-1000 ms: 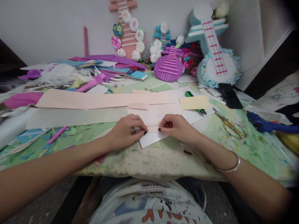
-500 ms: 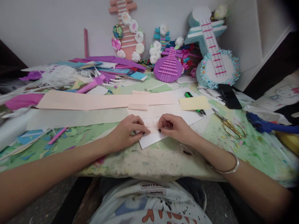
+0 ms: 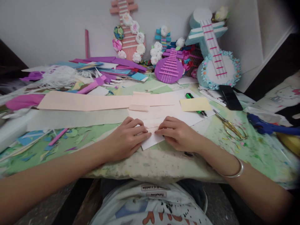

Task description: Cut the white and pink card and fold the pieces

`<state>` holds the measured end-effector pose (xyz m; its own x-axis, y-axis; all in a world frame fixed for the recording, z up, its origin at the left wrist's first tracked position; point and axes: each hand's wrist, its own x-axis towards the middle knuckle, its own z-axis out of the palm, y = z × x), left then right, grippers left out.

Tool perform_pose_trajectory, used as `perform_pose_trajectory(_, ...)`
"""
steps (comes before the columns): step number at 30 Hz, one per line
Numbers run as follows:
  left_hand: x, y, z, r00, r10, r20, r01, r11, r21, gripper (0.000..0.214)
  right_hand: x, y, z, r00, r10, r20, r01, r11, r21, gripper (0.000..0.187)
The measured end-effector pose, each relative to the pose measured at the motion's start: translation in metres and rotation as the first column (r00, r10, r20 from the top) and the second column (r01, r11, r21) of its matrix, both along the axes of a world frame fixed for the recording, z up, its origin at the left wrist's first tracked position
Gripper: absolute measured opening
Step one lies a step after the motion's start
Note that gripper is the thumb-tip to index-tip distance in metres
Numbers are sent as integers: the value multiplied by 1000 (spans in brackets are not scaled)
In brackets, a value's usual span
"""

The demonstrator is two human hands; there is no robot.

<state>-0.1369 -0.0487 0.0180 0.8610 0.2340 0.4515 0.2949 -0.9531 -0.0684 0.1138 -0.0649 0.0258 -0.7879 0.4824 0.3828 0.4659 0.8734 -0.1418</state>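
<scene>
My left hand [image 3: 128, 137] is closed, its bent fingers at the left end of a small pale pink paper strip [image 3: 152, 128]. Opposite it, my right hand [image 3: 181, 135] pinches the strip's right end, the thumb tucked under the fingers. Most of the strip is hidden by the fingers. Beneath both lies a white sheet [image 3: 150, 143]. Just beyond the hands, a long peach paper band [image 3: 103, 102] stretches leftward, with a short folded peach piece [image 3: 139, 108] at its near edge. A pale translucent strip [image 3: 77, 120] runs below the band.
Gold-handled scissors [image 3: 234, 129], a black phone [image 3: 231, 97] and a blue-handled tool [image 3: 269, 125] lie to the right. A yellow paper [image 3: 195, 104] covers part of a green cutter [image 3: 188, 97]. Paper scraps [image 3: 47, 143] litter the left. Decorated instrument-shaped models [image 3: 169, 69] stand behind.
Both hands have come slightly nearer my body, and their fingertips are closer together. My right hand's fingers have turned down and inward over the strip.
</scene>
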Motion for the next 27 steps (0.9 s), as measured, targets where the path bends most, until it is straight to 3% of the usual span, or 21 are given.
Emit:
perform_pose_trajectory(7, 0, 1, 1, 998, -2, -69, -3, 998, -70, 27, 2, -2, 7, 988, 1, 157, -11, 998, 64, 32)
perform_pose_trajectory(19, -4, 2, 3, 1000, -23, 10, 25, 983, -183, 19, 8, -1, 11, 992, -23, 122, 17, 999, 49, 21)
perform_pose_trajectory(27, -7, 1, 4, 998, -13, 58, 24, 982, -186, 17, 11, 1, 11, 993, -48, 107, 47, 999, 14, 23)
